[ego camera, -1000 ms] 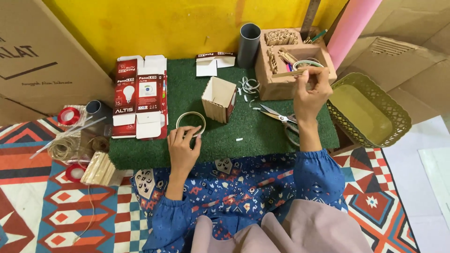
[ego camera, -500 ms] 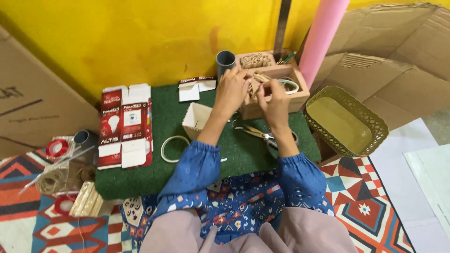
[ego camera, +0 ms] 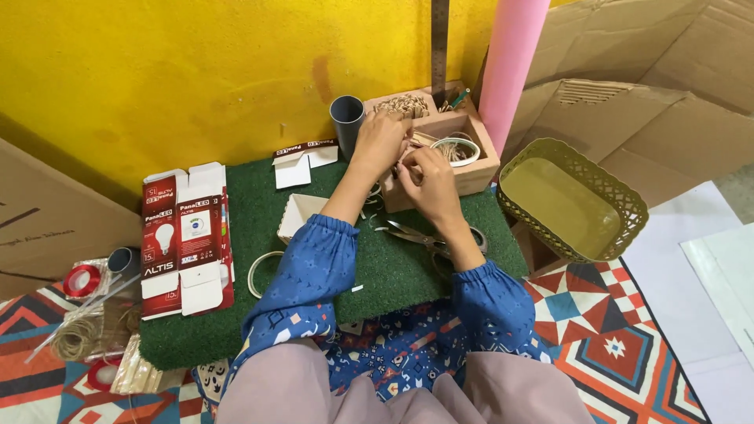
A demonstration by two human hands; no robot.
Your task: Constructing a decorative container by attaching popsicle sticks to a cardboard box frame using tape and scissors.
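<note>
Green mat (ego camera: 393, 275): covers the work area, scraps scattered on it.
Olive basket (ego camera: 573, 200): right of the mat, nothing in it.
Flattened red cartons (ego camera: 184, 239): left side, already opened out.
Wooden organiser box (ego camera: 440, 145): far edge, holding craft sticks and a tape roll (ego camera: 455, 149).
Small open box (ego camera: 302, 216): partly built, untouched beside the left sleeve.
Scissors (ego camera: 420, 234): lying idle under the right wrist.
Left hand (ego camera: 381, 141): fingers curled at the organiser's front edge.
Right hand (ego camera: 428, 177): fingertips pinched, probably on a small stick; too small to confirm.

left hand (ego camera: 379, 141) gone from tape ring (ego camera: 262, 272) on mat, now beside right hand (ego camera: 428, 182) at wooden box (ego camera: 463, 169)
</note>
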